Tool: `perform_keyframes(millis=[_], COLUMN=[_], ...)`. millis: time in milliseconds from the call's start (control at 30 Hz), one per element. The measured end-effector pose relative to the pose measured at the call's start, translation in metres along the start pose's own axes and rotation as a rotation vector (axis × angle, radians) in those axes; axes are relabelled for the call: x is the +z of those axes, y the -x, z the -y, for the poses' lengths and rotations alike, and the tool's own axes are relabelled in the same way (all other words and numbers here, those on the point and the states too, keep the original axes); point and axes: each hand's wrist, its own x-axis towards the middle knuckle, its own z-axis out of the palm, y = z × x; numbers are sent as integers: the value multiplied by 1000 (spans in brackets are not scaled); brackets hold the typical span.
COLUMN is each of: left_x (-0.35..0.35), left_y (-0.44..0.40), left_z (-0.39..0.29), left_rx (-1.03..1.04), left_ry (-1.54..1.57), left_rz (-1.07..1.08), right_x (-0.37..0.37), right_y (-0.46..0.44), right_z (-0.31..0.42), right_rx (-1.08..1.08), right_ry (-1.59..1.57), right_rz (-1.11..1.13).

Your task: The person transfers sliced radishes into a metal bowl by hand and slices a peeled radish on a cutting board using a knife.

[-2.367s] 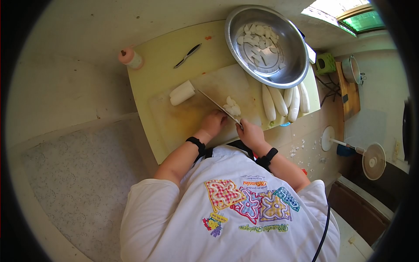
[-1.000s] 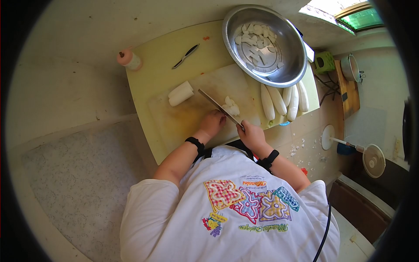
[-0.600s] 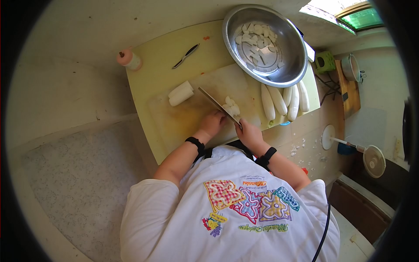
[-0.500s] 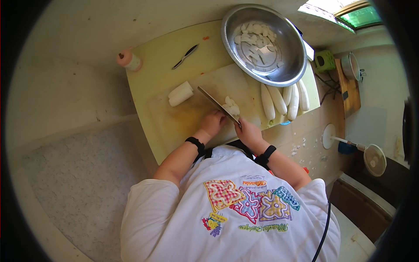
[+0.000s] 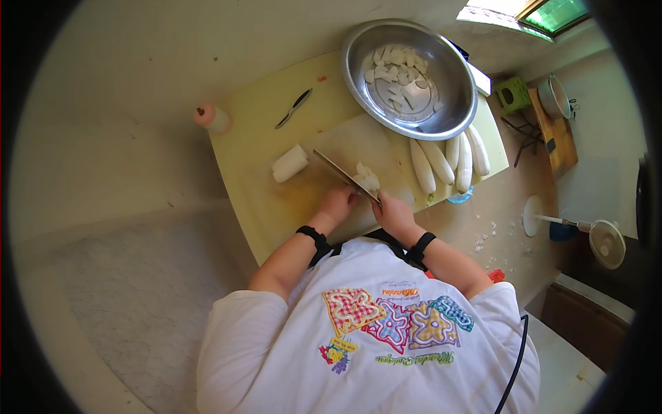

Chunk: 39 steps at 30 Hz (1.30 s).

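My right hand is closed round the handle of a kitchen knife, whose blade points up and left across the cutting board. Close to the blade's near side, my left hand has its fingers curled; what they hold, if anything, is hidden. Cut white slices lie just beyond the blade. To the left on the board rest thick white vegetable pieces, side by side. Several long, peeled white vegetables lie at the right, partly beneath the bowl's edge.
A large steel bowl with white slices inside stands at the back right of the yellowish table. A black-and-silver peeler or knife-like tool lies at the back, and a pink-topped bottle stands at the left edge. A fan is to the right.
The view has shifted slightly, so the table and bowl appear lower. Both hands and the knife keep nearly the same place over the board.
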Motion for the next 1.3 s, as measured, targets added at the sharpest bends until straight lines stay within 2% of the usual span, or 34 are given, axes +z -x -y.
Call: perform_keyframes(millis=[167, 400, 500, 567, 600, 667, 700, 767, 800, 867, 900, 967, 1000, 1067, 1200, 1300], left_x=[-6, -17, -28, -45, -55, -81, -96, -116, -118, -115, -108, -90, -85, -73, -48, -42], left_y=[6, 19, 31, 39, 42, 47, 51, 61, 59, 54, 54, 51, 48, 44, 37, 34], left_z=[-6, -1, 2, -15, -28, -60, -79, -110, -117, -129, -129, -126, -128, -130, -119, -119], left_rx=[-20, 56, -33, -217, -211, 47, 56, 361, 362, 308, 306, 354, 355, 260, 312, 236], left_ry=[-34, -83, 69, 8, 7, -28, -29, -243, -246, -194, -200, -243, -245, -247, -259, -291], left_rz=[132, 144, 42, -274, -267, -630, -625, -504, -504, -2, -7, 147, 145, 288, 234, 242], right_x=[2, 2, -7, -20, -25, -31, -33, -34, -36, -42, -43, -45, -43, -37, -33, -30], right_y=[0, -5, 2, 14, 19, 24, 26, 30, 31, 33, 35, 38, 39, 42, 46, 47], right_z=[1, -12, -11, -7, -7, -6, -9, -13, -13, -13, -13, -15, -17, -25, -32, -35], right_rx=[1, -20, -23, -38, -32, -150, -145, -310, -311, -343, -350, -389, -391, -453, -526, -571], right_ry=[-8, -160, -259, -276, -279, -159, -161, -91, -94, 11, 9, 81, 81, 39, 4, 54], right_rz=[-15, -67, -71, -90, -96, -154, -162, -232, -233, -200, -202, -159, -161, -178, -211, -207])
